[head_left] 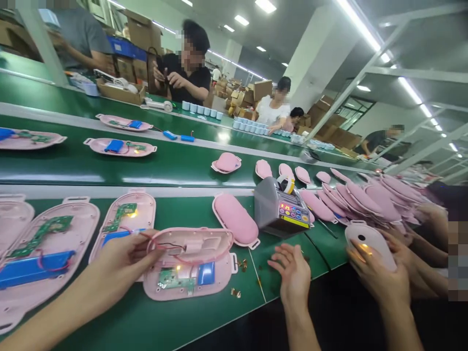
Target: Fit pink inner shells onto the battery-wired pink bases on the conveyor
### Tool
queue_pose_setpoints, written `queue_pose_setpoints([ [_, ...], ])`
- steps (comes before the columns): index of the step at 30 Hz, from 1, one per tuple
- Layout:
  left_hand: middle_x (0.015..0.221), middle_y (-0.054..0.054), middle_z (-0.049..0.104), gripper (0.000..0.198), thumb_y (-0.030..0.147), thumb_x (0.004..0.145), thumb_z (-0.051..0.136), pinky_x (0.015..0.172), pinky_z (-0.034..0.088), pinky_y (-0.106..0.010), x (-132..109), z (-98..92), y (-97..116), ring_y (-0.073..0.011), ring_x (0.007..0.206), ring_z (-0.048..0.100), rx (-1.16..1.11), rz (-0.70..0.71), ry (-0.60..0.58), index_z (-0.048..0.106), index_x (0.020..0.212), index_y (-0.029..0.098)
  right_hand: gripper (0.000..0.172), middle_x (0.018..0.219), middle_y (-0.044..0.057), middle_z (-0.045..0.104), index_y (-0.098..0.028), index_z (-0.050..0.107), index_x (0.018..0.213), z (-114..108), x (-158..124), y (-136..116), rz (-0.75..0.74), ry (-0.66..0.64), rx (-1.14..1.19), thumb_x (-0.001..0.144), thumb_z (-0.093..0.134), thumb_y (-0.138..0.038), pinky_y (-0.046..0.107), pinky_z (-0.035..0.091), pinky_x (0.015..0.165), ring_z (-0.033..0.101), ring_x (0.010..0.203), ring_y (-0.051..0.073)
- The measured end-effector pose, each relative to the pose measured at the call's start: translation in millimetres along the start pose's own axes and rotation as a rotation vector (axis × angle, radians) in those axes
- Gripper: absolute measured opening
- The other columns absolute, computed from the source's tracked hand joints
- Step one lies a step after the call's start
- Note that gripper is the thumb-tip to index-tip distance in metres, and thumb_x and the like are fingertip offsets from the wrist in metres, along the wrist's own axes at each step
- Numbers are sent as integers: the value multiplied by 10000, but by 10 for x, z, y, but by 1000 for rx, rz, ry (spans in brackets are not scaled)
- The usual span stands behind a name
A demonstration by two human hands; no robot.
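Note:
My left hand [126,258] reaches in from the lower left. It is closed on the edge of a pink upper shell [193,242], by a thin red wire. That shell is tilted over its pink lower half [219,287], which lies on the green belt with a green circuit board [175,279], a lit spot and a blue battery [206,273] inside. My right hand [292,275] hovers at the table's front edge with fingers spread and nothing in it. Small brass screws [236,293] lie on the belt between the shell and that hand.
A grey tape dispenser [281,212] and a closed pink unit [236,219] stand behind. Open shells with boards and batteries [40,251] lie at left. A neighbour's hand [375,275] holds a pink shell at right, beside piled pink units [365,197]. People work across the conveyor [109,168].

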State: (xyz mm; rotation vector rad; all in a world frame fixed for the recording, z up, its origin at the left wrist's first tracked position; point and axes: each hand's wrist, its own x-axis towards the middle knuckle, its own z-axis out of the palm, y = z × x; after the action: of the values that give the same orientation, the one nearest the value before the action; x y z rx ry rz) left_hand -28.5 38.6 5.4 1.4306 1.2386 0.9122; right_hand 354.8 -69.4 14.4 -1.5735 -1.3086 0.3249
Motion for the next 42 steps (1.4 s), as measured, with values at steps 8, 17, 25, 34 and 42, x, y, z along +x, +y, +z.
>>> queue_pose_setpoints([
  [8,621,0,601,297,490,711,695,500,477,-258,39,59,-51,-182,576,574,66,39,2,613,708,204,484,725,43,620,-215,579,805,106,306,271,149,278,263,717,707,-673,364,569,556,620,642,202],
  [17,671,41,601,242,272,742,650,546,510,-241,40,127,-67,-138,601,616,-278,-65,-75,550,940,176,160,933,41,670,-221,639,957,1613,26,-1084,-394,-313,175,982,502,-300,258,488,694,624,810,154],
  [25,707,17,604,145,224,752,594,566,505,-246,30,84,-252,-139,630,617,-340,42,-27,555,879,165,187,687,-13,606,-199,551,885,2138,295,-1085,-350,-826,133,982,433,-307,245,414,602,570,612,131],
  [34,655,29,600,120,175,729,608,582,553,-275,43,98,-265,-152,598,645,-434,-6,-32,561,839,168,218,721,-15,610,-188,559,773,2059,477,-1226,-628,-887,-340,963,465,-238,252,324,628,524,668,130],
  [42,670,18,590,116,154,720,591,513,457,-216,40,82,-359,-141,590,597,-368,36,-48,554,829,167,188,678,-12,594,-181,537,714,2234,430,-1177,-799,-657,-604,895,556,-227,254,240,566,501,617,133],
])
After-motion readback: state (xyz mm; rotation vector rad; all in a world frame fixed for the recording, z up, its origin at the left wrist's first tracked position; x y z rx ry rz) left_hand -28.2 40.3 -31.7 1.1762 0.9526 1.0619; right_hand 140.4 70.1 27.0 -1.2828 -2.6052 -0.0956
